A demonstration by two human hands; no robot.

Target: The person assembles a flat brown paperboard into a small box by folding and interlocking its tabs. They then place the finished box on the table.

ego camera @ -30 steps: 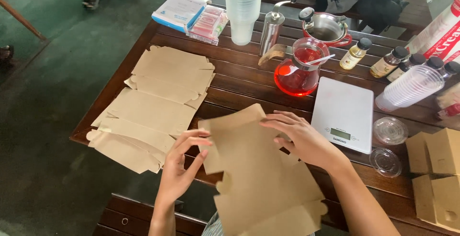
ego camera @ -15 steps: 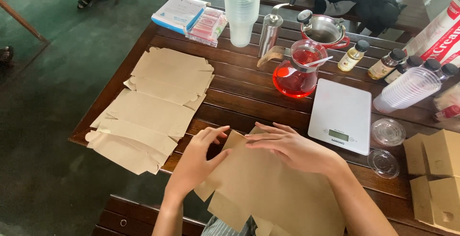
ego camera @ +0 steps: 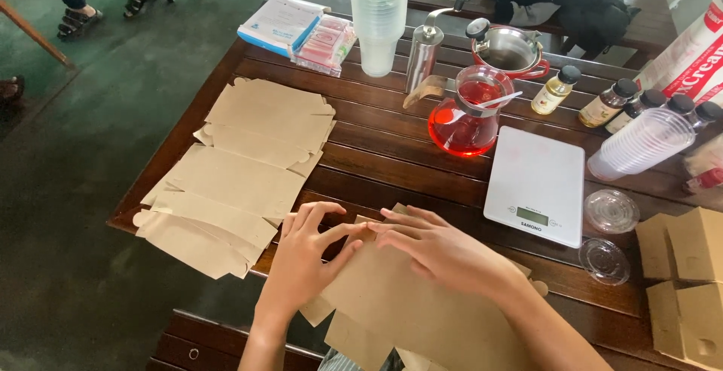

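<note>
Both hands press flat, fingers spread, on a brown cardboard sheet (ego camera: 407,303) at the table (ego camera: 392,160) edge: left hand (ego camera: 305,262), right hand (ego camera: 444,250), fingertips meeting. Flat cardboard stack (ego camera: 241,171) lies left.

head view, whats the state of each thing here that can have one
flat brown cardboard box blank: unfolded, pressed under both hands
left hand: open, fingertips on the blank
right hand: open, flat on the blank
stack of brown cardboard blanks: flat, unfolded
glass carafe of red liquid: partly full
white kitchen scale: nothing on it
folded brown cardboard boxes: assembled
</note>
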